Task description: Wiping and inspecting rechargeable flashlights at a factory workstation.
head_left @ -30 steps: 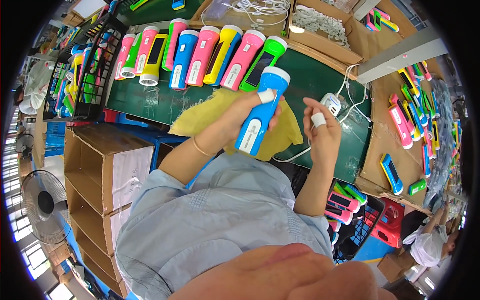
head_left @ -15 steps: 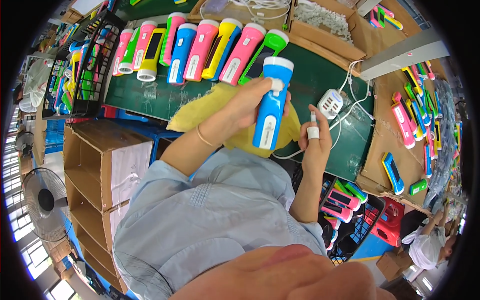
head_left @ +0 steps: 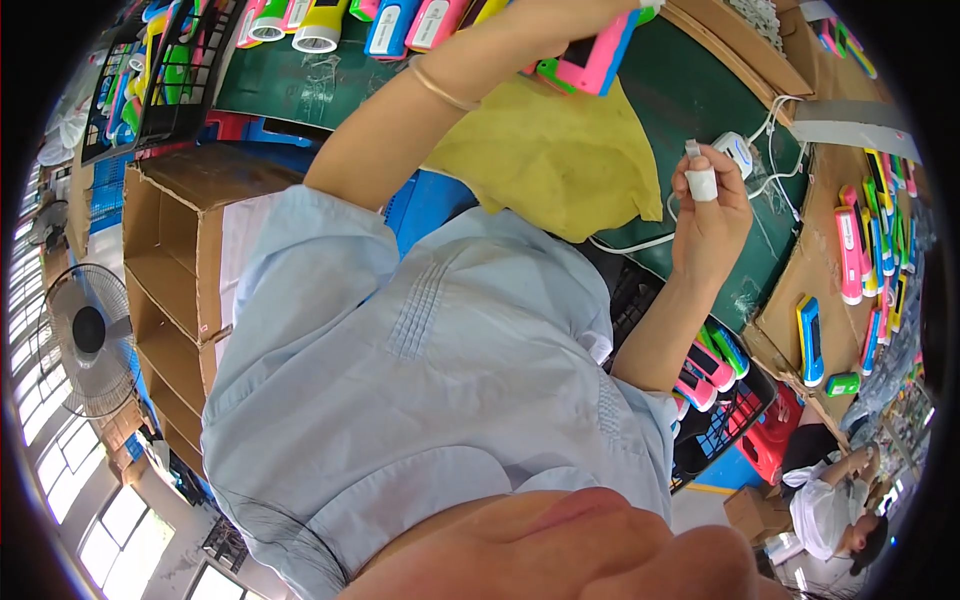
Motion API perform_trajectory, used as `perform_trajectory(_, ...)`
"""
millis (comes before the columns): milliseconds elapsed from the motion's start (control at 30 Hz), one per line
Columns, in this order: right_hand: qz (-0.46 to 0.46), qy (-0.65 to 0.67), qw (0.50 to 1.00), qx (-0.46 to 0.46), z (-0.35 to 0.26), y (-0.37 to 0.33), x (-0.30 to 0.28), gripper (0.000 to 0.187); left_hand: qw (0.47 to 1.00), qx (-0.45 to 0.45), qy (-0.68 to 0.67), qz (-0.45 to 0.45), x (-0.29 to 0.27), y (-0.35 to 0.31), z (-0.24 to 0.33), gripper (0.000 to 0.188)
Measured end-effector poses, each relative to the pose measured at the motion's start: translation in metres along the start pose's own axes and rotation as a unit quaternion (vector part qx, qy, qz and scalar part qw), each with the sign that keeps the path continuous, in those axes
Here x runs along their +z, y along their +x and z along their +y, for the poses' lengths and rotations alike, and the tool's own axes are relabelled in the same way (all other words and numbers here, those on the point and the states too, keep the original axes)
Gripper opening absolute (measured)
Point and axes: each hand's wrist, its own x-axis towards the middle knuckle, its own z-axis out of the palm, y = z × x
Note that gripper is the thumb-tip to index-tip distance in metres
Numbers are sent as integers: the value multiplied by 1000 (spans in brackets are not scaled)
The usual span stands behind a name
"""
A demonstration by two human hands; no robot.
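Observation:
My left hand (head_left: 575,22) is at the top edge, over the far part of the bench. Its fingers are closed on a pink and blue flashlight (head_left: 597,62) with a dark panel, partly cut off by the picture edge. A green flashlight (head_left: 552,76) lies beside it, mostly covered. My right hand (head_left: 712,215) is raised over the bench's right side, its fingers closed round a small white plug (head_left: 703,185) with a metal tip. Just behind that hand sits a white multi-port charger (head_left: 735,152). A yellow cloth (head_left: 550,160) is spread at the bench's near edge.
Several flashlights (head_left: 390,28) stand in a row on the green bench (head_left: 290,85). A black crate (head_left: 185,80) of flashlights is at left, another crate (head_left: 725,425) at lower right. More flashlights lie on cardboard (head_left: 785,320) at right. White cables (head_left: 640,243) cross the bench.
My left hand has carried the blue flashlight away to the far row; a pink side with a dark panel now shows. The view has shifted. My right hand still grips the plug.

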Motion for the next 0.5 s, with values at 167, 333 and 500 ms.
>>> perform_trajectory(167, -60, -263, 950, -160, -10, 13, 32, 10, 879, -159, -385, -231, -6, -24, -39, 40)
perform_trajectory(333, -100, -472, 808, -339, -8, 16, 35, 13, 981, -64, -144, -110, 14, -35, -46, 38)
perform_trajectory(500, -367, -224, 902, -34, -29, 2, 23, 19, 914, -67, -360, -173, 3, -54, -44, 37)
